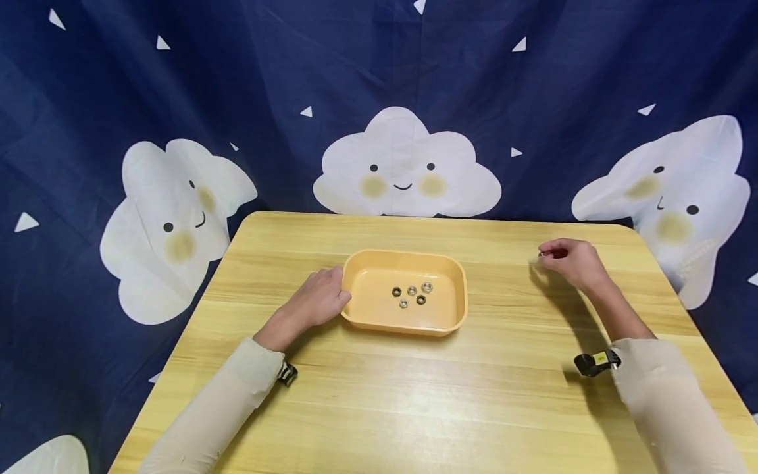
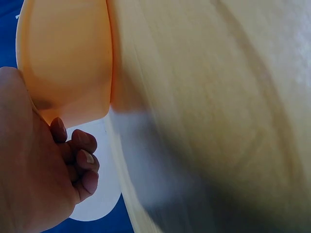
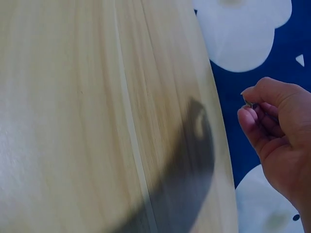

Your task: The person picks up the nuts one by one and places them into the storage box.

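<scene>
My left hand (image 1: 316, 296) grips the left end of a shallow orange plastic tray (image 1: 408, 326), with the thumb at its rim and the fingers curled outside. The left wrist view shows the tray wall (image 2: 73, 58) beside the curled fingers (image 2: 85, 141). Several hex nuts (image 1: 412, 290), some silver and some dark, lie loose on the tray's floor. Well to the right of the tray, my right hand (image 1: 571, 260) is raised over the table. Between its thumb and forefinger it pinches a small metal nut (image 3: 248, 103), mostly covered by the fingertips.
The wood-grain table (image 1: 414, 401) has rounded far corners. Behind it hangs a dark blue curtain (image 1: 266, 79) printed with white clouds and triangles. A black wrist camera (image 1: 595, 362) sits at the right sleeve, and another wrist device (image 1: 287, 374) at the left.
</scene>
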### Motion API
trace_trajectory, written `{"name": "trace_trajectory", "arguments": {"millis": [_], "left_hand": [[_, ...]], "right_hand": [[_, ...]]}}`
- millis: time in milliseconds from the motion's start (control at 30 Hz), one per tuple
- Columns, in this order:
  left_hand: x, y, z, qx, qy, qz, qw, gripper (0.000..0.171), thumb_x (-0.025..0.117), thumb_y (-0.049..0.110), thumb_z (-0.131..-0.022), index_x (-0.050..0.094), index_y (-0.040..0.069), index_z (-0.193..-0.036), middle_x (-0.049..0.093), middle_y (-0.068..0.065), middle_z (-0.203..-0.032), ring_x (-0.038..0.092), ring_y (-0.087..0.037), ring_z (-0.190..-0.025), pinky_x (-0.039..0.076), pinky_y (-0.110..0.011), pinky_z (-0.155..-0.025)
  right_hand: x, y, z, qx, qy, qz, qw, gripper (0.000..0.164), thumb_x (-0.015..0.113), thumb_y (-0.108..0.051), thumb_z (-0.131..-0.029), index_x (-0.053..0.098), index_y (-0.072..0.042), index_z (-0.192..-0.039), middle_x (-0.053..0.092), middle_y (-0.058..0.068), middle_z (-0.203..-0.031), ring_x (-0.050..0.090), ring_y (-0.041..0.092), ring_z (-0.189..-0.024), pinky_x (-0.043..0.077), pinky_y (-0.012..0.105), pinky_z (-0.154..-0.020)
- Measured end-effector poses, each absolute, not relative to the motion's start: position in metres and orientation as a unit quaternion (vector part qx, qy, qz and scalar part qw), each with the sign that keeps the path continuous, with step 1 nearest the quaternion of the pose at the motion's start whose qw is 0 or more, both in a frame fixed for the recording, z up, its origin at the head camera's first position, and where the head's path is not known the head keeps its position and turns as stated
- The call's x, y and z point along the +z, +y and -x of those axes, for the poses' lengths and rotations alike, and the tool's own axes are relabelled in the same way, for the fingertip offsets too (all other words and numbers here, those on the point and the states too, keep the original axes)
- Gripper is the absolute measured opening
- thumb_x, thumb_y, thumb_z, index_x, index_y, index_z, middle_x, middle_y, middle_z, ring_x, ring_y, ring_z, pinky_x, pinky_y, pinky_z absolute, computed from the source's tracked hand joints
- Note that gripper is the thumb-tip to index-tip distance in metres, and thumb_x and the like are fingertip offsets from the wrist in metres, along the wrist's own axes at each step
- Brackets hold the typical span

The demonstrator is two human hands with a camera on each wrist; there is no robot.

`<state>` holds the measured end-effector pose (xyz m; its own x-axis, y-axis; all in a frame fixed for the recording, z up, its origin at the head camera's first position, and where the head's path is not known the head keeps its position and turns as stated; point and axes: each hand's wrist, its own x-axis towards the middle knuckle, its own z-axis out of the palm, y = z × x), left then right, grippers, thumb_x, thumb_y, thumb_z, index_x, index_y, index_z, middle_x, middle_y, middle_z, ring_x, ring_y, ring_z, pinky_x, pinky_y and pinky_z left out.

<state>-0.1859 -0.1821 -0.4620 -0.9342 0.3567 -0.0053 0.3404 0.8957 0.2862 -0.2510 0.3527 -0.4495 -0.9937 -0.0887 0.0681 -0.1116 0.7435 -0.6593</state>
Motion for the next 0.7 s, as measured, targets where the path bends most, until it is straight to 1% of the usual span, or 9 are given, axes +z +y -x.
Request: {"name": "trace_trajectory", "arguments": {"millis": [100, 133, 233, 333, 367, 700], "left_hand": [[-0.462, -0.182, 0.186, 0.138, 0.974, -0.178, 0.027, 0.016, 0.049, 0.023, -0.094, 0.049, 0.007, -0.094, 0.051, -0.005, -0.079, 0.051, -0.024, -0.076, 0.042, -0.038, -0.075], [-0.462, -0.182, 0.186, 0.137, 0.974, -0.177, 0.027, 0.017, 0.049, 0.024, -0.094, 0.049, 0.007, -0.094, 0.051, -0.005, -0.079, 0.051, -0.024, -0.077, 0.042, -0.039, -0.075], [-0.462, -0.182, 0.186, 0.136, 0.974, -0.176, 0.027, 0.017, 0.049, 0.024, -0.093, 0.05, 0.007, -0.094, 0.052, -0.005, -0.079, 0.051, -0.023, -0.076, 0.043, -0.038, -0.073], [-0.462, -0.182, 0.186, 0.137, 0.974, -0.177, 0.029, 0.017, 0.049, 0.025, -0.093, 0.049, 0.008, -0.094, 0.052, -0.005, -0.079, 0.051, -0.023, -0.076, 0.041, -0.036, -0.071], [-0.462, -0.182, 0.186, 0.137, 0.974, -0.177, 0.031, 0.017, 0.048, 0.025, -0.093, 0.049, 0.008, -0.093, 0.051, -0.005, -0.079, 0.05, -0.023, -0.075, 0.041, -0.036, -0.071], [-0.46, -0.182, 0.185, 0.136, 0.974, -0.18, 0.028, 0.016, 0.049, 0.024, -0.094, 0.049, 0.008, -0.093, 0.051, -0.005, -0.079, 0.05, -0.024, -0.075, 0.04, -0.036, -0.072]], "right_hand": [[-0.448, 0.347, 0.25, 0.359, -0.931, -0.063, 0.027, 0.027, 0.077, -0.016, -0.09, 0.075, 0.002, -0.11, 0.07, -0.015, -0.082, 0.056, -0.014, -0.071, 0.047, 0.011, -0.063], [-0.447, 0.345, 0.25, 0.359, -0.931, -0.064, 0.028, 0.026, 0.077, -0.014, -0.09, 0.075, 0.002, -0.11, 0.071, -0.013, -0.082, 0.056, -0.014, -0.071, 0.047, 0.01, -0.063], [-0.445, 0.339, 0.249, 0.358, -0.931, -0.064, 0.02, 0.026, 0.076, -0.014, -0.091, 0.075, 0.002, -0.111, 0.076, 0.002, -0.088, 0.056, -0.014, -0.072, 0.047, 0.012, -0.063], [-0.444, 0.333, 0.247, 0.349, -0.935, -0.068, 0.01, 0.026, 0.075, -0.015, -0.092, 0.074, 0.001, -0.112, 0.076, 0.02, -0.1, 0.056, -0.012, -0.073, 0.048, 0.013, -0.063], [-0.443, 0.33, 0.247, 0.348, -0.935, -0.07, 0.009, 0.026, 0.075, -0.015, -0.092, 0.074, 0.001, -0.112, 0.076, 0.021, -0.102, 0.055, -0.012, -0.073, 0.048, 0.013, -0.063], [-0.436, 0.31, 0.24, 0.36, -0.926, -0.109, 0.029, 0.021, 0.077, -0.011, -0.09, 0.076, 0.002, -0.106, 0.077, 0.022, -0.097, 0.056, -0.014, -0.073, 0.047, 0.008, -0.064]]}}
